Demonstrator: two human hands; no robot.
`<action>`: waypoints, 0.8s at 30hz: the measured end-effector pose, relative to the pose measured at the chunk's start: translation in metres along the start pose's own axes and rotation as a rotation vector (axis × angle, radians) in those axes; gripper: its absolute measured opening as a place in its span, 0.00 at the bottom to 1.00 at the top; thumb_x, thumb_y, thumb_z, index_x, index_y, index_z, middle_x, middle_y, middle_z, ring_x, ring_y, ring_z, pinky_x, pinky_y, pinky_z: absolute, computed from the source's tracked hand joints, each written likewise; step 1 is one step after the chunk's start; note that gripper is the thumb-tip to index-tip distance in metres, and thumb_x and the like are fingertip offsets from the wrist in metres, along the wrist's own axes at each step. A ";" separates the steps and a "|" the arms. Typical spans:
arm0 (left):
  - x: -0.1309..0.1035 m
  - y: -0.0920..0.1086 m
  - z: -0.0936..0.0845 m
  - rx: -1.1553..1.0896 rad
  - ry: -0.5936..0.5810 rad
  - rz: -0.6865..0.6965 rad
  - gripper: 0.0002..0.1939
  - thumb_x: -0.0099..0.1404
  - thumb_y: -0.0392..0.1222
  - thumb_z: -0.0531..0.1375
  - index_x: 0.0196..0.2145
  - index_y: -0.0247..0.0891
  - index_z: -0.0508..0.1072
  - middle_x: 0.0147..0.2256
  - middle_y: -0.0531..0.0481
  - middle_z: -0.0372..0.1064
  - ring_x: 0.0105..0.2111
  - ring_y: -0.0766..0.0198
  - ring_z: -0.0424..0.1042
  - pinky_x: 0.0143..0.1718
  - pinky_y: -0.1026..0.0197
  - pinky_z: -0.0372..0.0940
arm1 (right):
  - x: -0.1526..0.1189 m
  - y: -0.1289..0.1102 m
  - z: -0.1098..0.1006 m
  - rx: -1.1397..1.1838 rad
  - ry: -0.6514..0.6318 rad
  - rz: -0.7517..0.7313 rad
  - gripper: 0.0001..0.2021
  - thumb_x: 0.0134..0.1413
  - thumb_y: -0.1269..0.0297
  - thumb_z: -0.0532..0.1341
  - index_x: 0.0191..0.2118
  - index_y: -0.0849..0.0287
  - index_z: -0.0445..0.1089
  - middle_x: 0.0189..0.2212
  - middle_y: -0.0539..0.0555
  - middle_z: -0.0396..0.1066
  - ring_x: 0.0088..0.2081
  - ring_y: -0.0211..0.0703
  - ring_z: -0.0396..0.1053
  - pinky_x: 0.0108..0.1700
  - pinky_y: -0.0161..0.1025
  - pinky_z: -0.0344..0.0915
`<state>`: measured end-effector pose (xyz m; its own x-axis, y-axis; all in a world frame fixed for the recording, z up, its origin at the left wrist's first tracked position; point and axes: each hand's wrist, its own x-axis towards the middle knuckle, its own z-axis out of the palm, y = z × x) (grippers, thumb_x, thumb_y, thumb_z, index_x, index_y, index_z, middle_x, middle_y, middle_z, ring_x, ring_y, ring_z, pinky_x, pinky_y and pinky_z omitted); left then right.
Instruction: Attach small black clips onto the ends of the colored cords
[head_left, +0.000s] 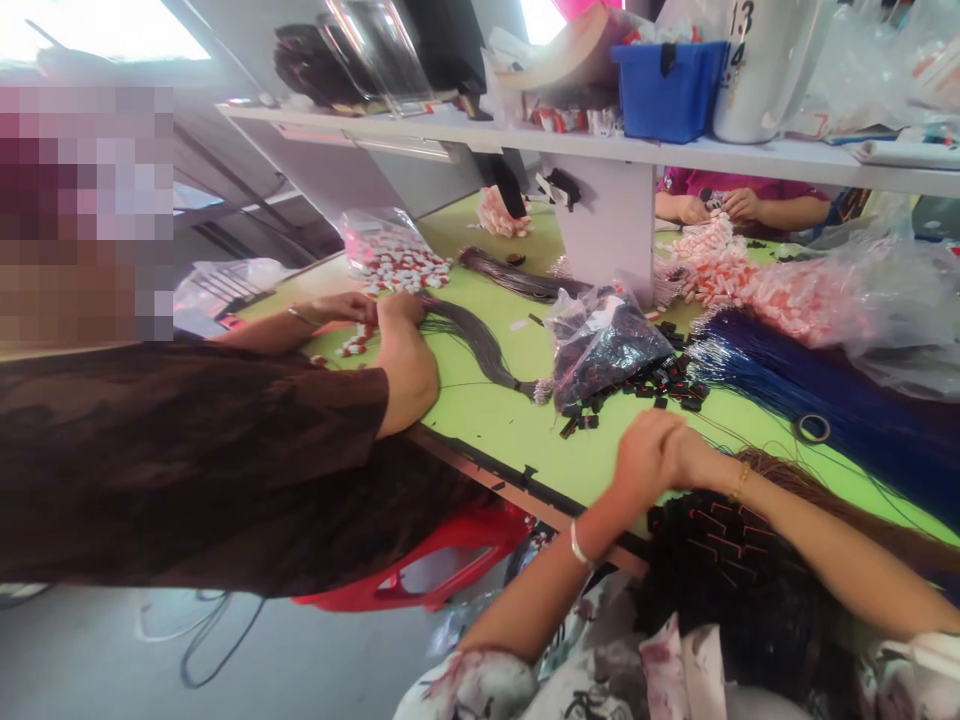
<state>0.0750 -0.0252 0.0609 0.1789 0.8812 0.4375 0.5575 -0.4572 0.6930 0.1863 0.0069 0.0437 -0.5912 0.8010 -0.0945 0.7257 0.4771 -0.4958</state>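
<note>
My left hand (643,458) and my right hand (696,458) meet above the front edge of the green table, fingers curled against each other. Whatever they hold between them is hidden. Just beyond lie loose small black plastic connectors (682,385), some with orange marks, beside a clear bag (607,345) of dark parts. To the right stretches a thick bundle of dark blue wires (817,400) with pale tips. Brown wires (847,500) run along the table edge by my right forearm. Below my hands, a dark heap (720,560) with thin orange-brown strips sits at my lap.
A co-worker's arm (409,365) handles grey wires (484,345) at the left, near a bag of red-and-white pieces (394,255). A black tape ring (812,429) lies on the blue wires. Overhead runs a shelf (525,135) with a blue bin (667,95). A red stool (420,560) stands below.
</note>
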 end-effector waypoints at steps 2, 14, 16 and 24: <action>0.024 -0.026 0.001 0.180 -0.074 -0.188 0.06 0.62 0.39 0.55 0.33 0.38 0.71 0.33 0.44 0.72 0.36 0.58 0.69 0.39 0.57 0.62 | 0.000 0.002 0.002 -0.119 -0.037 -0.010 0.08 0.48 0.68 0.58 0.31 0.65 0.72 0.29 0.62 0.74 0.31 0.47 0.69 0.33 0.37 0.58; 0.052 -0.066 0.003 0.195 -0.233 -0.277 0.11 0.54 0.36 0.62 0.37 0.41 0.74 0.33 0.49 0.70 0.36 0.59 0.66 0.38 0.59 0.60 | 0.000 0.005 0.001 -0.245 -0.045 -0.123 0.09 0.53 0.69 0.52 0.36 0.64 0.67 0.30 0.59 0.72 0.29 0.43 0.67 0.32 0.37 0.55; 0.048 -0.066 -0.008 0.077 -0.068 -0.224 0.09 0.55 0.36 0.62 0.36 0.41 0.75 0.35 0.48 0.70 0.36 0.61 0.66 0.39 0.59 0.60 | -0.001 0.008 0.001 -0.113 -0.017 -0.094 0.06 0.52 0.70 0.52 0.33 0.62 0.66 0.27 0.55 0.71 0.27 0.39 0.64 0.30 0.35 0.53; 0.024 -0.063 -0.042 -0.756 0.135 -0.453 0.13 0.56 0.46 0.63 0.37 0.36 0.73 0.32 0.50 0.70 0.29 0.67 0.67 0.32 0.63 0.63 | 0.003 0.016 0.004 0.604 0.065 0.006 0.03 0.48 0.67 0.55 0.27 0.60 0.63 0.19 0.44 0.59 0.21 0.31 0.54 0.24 0.29 0.51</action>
<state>0.0103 0.0199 0.0516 -0.0524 0.9968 0.0600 -0.1408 -0.0668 0.9878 0.1947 0.0156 0.0318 -0.5511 0.8327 -0.0549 0.3894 0.1984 -0.8995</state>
